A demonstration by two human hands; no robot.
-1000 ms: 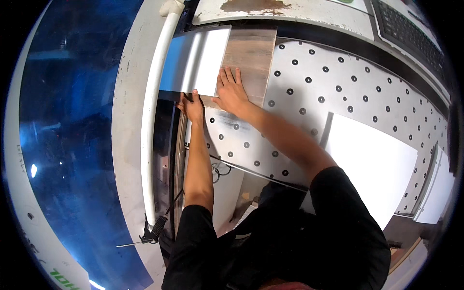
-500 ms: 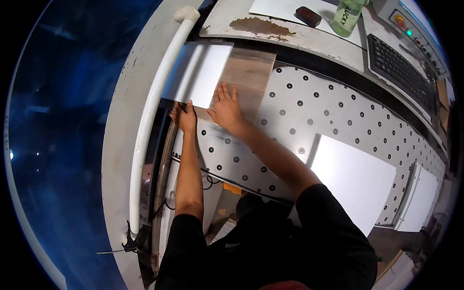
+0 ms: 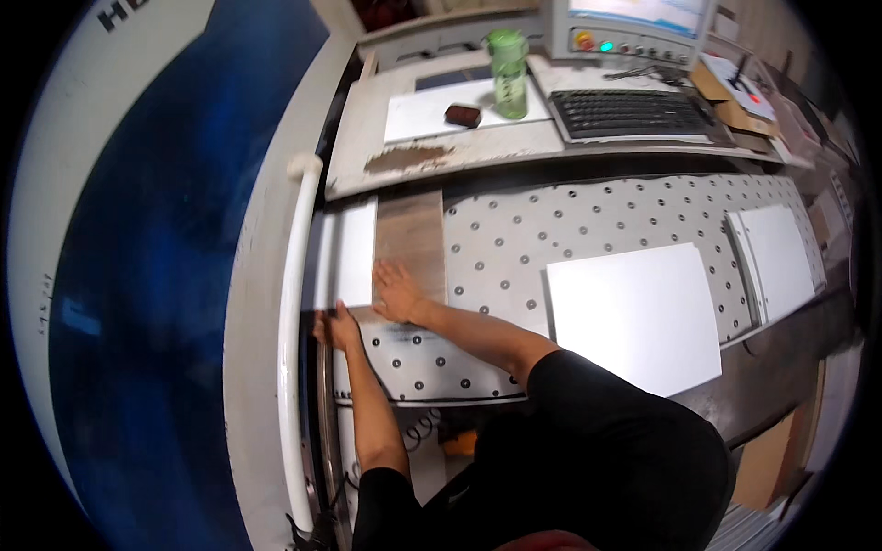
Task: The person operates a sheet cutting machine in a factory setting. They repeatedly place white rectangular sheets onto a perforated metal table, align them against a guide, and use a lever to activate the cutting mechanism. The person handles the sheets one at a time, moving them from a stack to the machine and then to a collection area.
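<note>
A white panel (image 3: 353, 255) lies at the left end of the dotted metal table, its left side close to or under a white tubular bar. Against its right side is a brown wood-grain board (image 3: 410, 241). My right hand (image 3: 398, 294) lies flat on the near part of the brown board, fingers stretched out towards the white panel's edge. At the panel's near edge is my left hand (image 3: 338, 329), with thumb and forefinger apart and touching the edge. Its other fingers are partly hidden.
The white bar (image 3: 296, 367) runs beside a blue and white machine (image 3: 147, 275). A large white panel (image 3: 634, 317) and a stack of white pieces (image 3: 776, 253) lie on the metal table (image 3: 501, 234). Beyond stand a green bottle (image 3: 508, 78), a keyboard (image 3: 634, 114) and a control panel (image 3: 634, 46).
The view has swung up and turned, showing more of the desk and the screen. The white panel and brown board appear shifted left towards the bar, both hands staying on them.
</note>
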